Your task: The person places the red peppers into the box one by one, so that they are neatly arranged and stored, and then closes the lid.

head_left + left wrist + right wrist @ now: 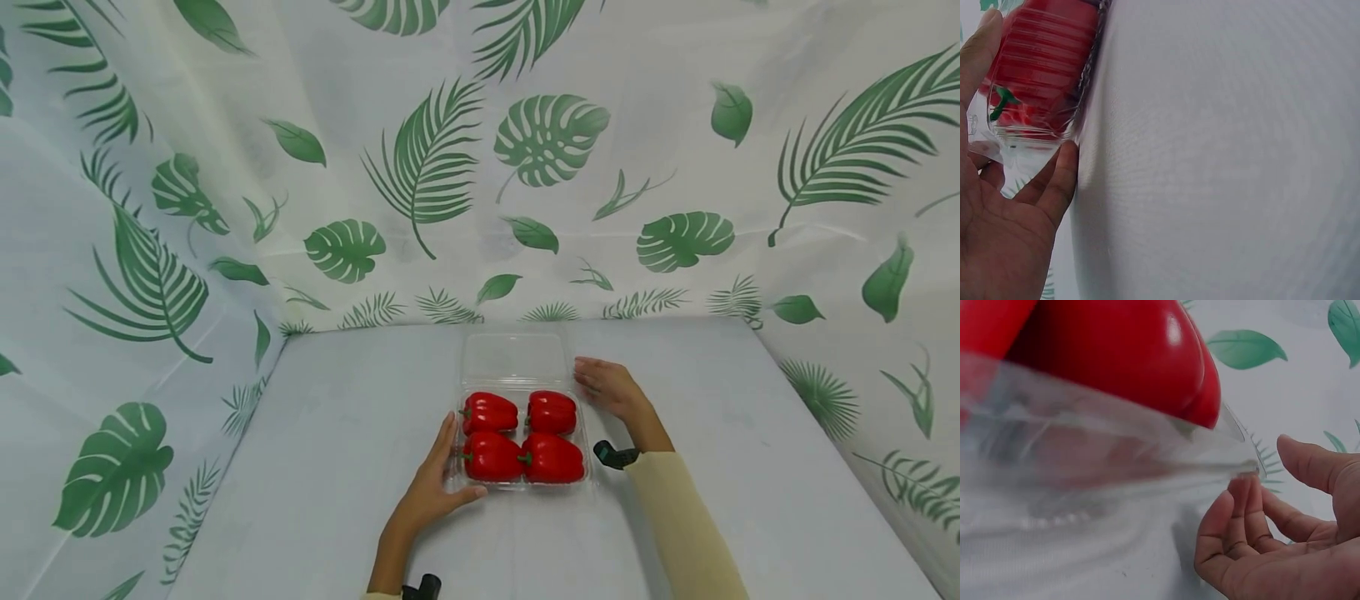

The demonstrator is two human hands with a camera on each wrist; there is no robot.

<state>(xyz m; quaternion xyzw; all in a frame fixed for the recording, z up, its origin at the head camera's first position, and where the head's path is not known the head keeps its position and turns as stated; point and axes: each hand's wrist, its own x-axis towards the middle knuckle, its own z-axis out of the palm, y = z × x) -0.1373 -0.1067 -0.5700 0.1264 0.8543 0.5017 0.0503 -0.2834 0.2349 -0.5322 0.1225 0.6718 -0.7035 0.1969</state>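
Note:
A clear plastic clamshell container (517, 488) lies on the table, with its transparent lid (516, 357) folded back on the far side. Several red bell peppers (491, 457) with green stems fill it in two rows. My left hand (431, 492) holds the near-left corner, fingers along the left wall and thumb at the front edge. In the left wrist view, one pepper (1047, 50) shows through the ribbed wall. My right hand (611, 387) is at the far-right side near the hinge. The right wrist view shows its bent fingertips (1241, 487) at the plastic edge, thumb apart.
A pale cloth covers the table (352, 392). Behind and at both sides hangs a white curtain (442, 275) with green leaf prints. Each wrist carries a small black camera, one (617, 455) beside the right sleeve.

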